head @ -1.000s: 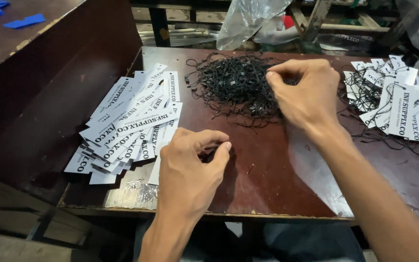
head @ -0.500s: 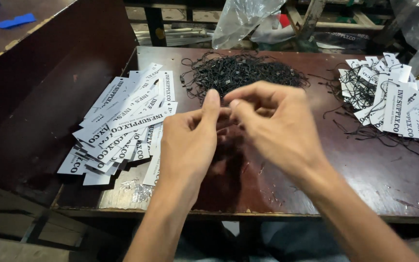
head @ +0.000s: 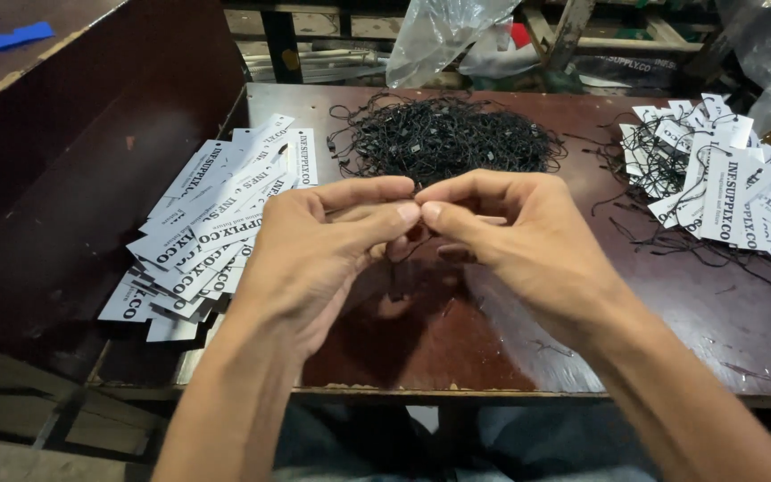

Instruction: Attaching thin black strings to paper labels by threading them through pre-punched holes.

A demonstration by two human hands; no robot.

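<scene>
My left hand [head: 314, 250] and my right hand [head: 519, 241] meet fingertip to fingertip above the middle of the dark red table [head: 493, 348]. Between the pinched fingers runs a thin black string [head: 401, 254], and a short length of it hangs down. Just behind the hands lies a heap of black strings [head: 448, 138]. A spread of white paper tags [head: 216, 223] lies left of my left hand. At the right sits a second pile of white tags with strings [head: 725, 192] threaded through them.
A tall dark wooden panel [head: 73, 178] stands along the table's left side. Clear plastic bags [head: 443, 36] lie at the back and at the far right. The table's front edge is near my body.
My right hand came back from the heap of black strings with one string. My left hand rose from the table, and both hands now pinch the string together.
</scene>
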